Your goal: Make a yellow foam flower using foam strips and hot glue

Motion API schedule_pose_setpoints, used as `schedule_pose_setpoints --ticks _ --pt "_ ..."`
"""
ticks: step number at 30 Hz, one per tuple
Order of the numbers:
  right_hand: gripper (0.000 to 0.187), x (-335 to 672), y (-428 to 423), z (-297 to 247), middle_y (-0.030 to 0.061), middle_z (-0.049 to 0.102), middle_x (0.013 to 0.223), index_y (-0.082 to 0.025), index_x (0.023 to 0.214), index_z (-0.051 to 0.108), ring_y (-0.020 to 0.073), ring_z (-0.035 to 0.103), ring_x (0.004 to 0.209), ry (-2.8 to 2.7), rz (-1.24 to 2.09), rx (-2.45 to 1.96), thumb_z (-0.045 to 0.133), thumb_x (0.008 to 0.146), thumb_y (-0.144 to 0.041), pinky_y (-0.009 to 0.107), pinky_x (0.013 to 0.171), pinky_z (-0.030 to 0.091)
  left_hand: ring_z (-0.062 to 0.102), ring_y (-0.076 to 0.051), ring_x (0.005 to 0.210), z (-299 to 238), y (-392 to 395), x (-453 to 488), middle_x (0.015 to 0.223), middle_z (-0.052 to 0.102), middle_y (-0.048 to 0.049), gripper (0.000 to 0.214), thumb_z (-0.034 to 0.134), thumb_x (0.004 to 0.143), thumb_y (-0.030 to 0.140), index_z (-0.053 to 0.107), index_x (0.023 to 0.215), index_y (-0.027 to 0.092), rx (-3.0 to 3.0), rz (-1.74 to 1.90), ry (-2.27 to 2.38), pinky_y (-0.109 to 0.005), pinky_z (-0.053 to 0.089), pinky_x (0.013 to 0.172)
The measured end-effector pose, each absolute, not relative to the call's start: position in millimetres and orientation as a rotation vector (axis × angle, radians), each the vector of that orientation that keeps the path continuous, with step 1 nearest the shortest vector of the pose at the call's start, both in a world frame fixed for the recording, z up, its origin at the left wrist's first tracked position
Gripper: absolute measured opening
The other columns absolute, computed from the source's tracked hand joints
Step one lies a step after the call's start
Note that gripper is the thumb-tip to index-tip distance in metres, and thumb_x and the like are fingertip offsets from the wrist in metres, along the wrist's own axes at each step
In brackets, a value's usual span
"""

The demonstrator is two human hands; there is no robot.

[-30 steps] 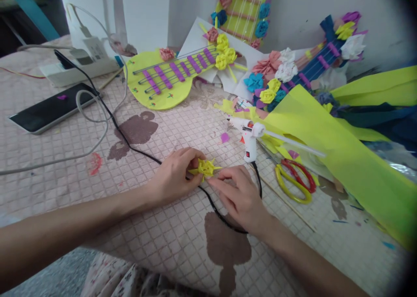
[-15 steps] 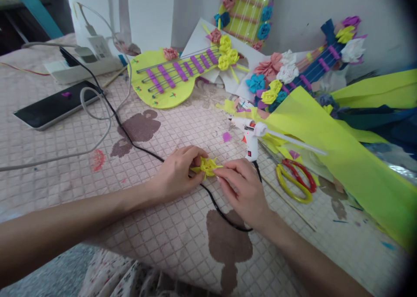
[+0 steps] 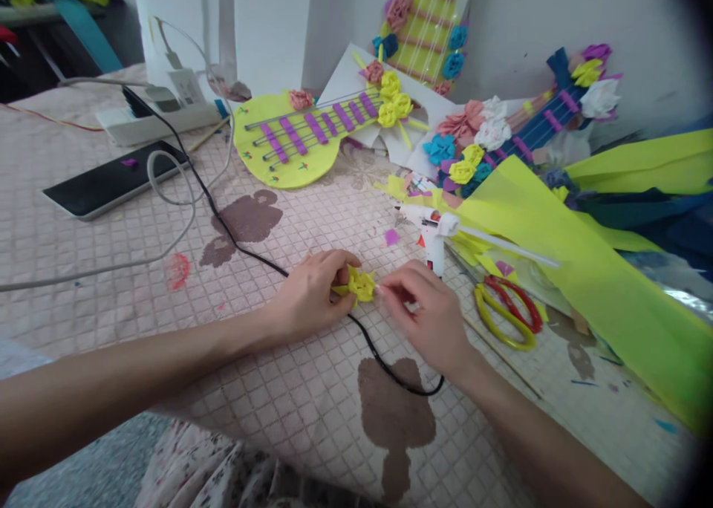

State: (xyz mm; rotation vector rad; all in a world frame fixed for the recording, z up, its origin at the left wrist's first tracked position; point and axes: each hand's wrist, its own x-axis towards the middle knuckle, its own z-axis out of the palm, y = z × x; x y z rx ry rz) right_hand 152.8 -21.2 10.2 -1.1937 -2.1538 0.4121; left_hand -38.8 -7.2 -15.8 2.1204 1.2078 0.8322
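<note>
A small yellow paper flower (image 3: 362, 284) lies between my two hands, low over the patterned tablecloth (image 3: 267, 419). My left hand (image 3: 315, 289) is closed on its left side, thumb and fingers pinching the petals. At the flower's right edge, my right hand (image 3: 420, 307) has its thumb and index finger pressed together; whether a petal tip is between them is too small to tell. A black cord (image 3: 368, 337) runs under my left hand. Just beyond my right hand stands a white glue gun (image 3: 433, 233) with a glue stick in its back.
Right of my hands lie scissors (image 3: 504, 315) with red and yellow handles, a thin stick (image 3: 504, 356) and yellow crepe paper (image 3: 579, 270). Behind are a yellow paper guitar (image 3: 301, 148) and a blue one (image 3: 523, 133). A phone (image 3: 114, 181) and power strip (image 3: 134, 125) sit left.
My right hand's fingertips have drawn slightly away from the flower's middle to its right edge. My left hand keeps its hold. The whole view has shifted a little.
</note>
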Motion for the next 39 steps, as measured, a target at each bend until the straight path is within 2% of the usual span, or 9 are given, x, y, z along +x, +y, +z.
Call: schedule_pose_setpoints --ticks 3,6,9,13,21,26,29,34,39 --pt "0.023 172 -29 11 -0.004 0.042 0.061 -0.02 0.066 0.047 0.0102 0.041 0.055 -2.002 0.291 -1.321 0.05 0.088 -0.022 0.026 0.053 0.035 0.054 -0.013 0.073 -16 -7 -39 0.08 0.053 -0.0003 0.038 0.055 0.073 0.013 0.05 0.11 0.017 2.124 0.826 1.208 -0.025 0.045 0.064" --pt "0.027 196 -28 4 -0.0049 0.039 0.058 -0.021 0.062 0.043 0.0105 0.038 0.054 -1.871 0.128 -1.483 0.054 0.085 -0.029 0.026 0.052 0.033 0.054 -0.014 0.074 -17 -6 -39 0.078 0.053 0.0005 0.04 0.055 0.073 0.014 0.048 0.112 0.017 2.131 0.842 1.198 -0.026 0.046 0.065" --pt "0.024 214 -17 -5 -0.0024 0.049 0.071 -0.02 0.081 0.05 0.012 0.045 0.059 -1.741 0.059 -1.645 0.062 0.078 -0.041 0.028 0.056 0.039 0.053 -0.013 0.071 -18 -6 -39 0.077 0.052 0.0008 0.041 0.054 0.073 0.013 0.047 0.113 0.018 2.137 0.844 1.19 -0.026 0.045 0.065" --pt "0.045 219 9 -11 0.0065 0.059 0.093 -0.018 0.105 0.051 0.0168 0.054 0.07 -1.778 0.176 -1.687 0.065 0.072 -0.045 0.031 0.059 0.044 0.052 -0.012 0.07 -18 -7 -39 0.077 0.052 0.0011 0.043 0.054 0.073 0.012 0.045 0.115 0.018 2.144 0.833 1.197 -0.026 0.045 0.065" --pt "0.029 203 38 -8 0.0028 0.059 0.063 -0.017 0.076 0.06 0.017 0.051 0.057 -1.87 0.25 -1.78 0.06 0.074 -0.046 0.03 0.055 0.038 0.052 -0.013 0.073 -18 -7 -39 0.079 0.052 0.0005 0.053 0.055 0.073 0.011 0.039 0.123 0.016 2.124 0.836 1.203 -0.027 0.047 0.066" --pt "0.028 205 1 11 -0.0004 0.058 0.058 -0.017 0.077 0.062 0.015 0.05 0.053 -1.786 0.382 -1.711 0.057 0.078 -0.045 0.028 0.05 0.04 0.052 -0.013 0.074 -20 -7 -39 0.082 0.052 -0.0004 0.064 0.055 0.072 0.01 0.032 0.132 0.015 2.08 0.855 1.183 -0.026 0.048 0.066" --pt "0.029 209 -30 29 -0.0005 0.057 0.055 -0.019 0.064 0.059 0.0159 0.053 0.052 -1.901 0.461 -1.695 0.056 0.08 -0.043 0.028 0.05 0.043 0.051 -0.013 0.073 -21 -7 -39 0.083 0.051 -0.0008 0.066 0.055 0.072 0.009 0.03 0.133 0.013 2.061 0.853 1.166 -0.025 0.048 0.065" --pt "0.022 211 -62 41 0.0034 0.07 0.086 -0.021 0.09 0.065 0.0213 0.064 0.075 -2.155 0.507 -1.58 0.056 0.083 -0.04 0.032 0.064 0.051 0.051 -0.012 0.074 -22 -6 -39 0.084 0.051 -0.0007 0.07 0.055 0.071 0.009 0.028 0.135 0.014 2.061 0.85 1.177 -0.025 0.048 0.066" --pt "0.022 207 -71 33 0.0038 0.071 0.083 -0.021 0.09 0.064 0.022 0.066 0.076 -2.226 0.63 -1.666 0.052 0.086 -0.039 0.031 0.06 0.052 0.051 -0.012 0.073 -23 -6 -39 0.083 0.051 -0.0002 0.068 0.055 0.071 0.009 0.03 0.134 0.016 2.075 0.863 1.179 -0.025 0.047 0.066"
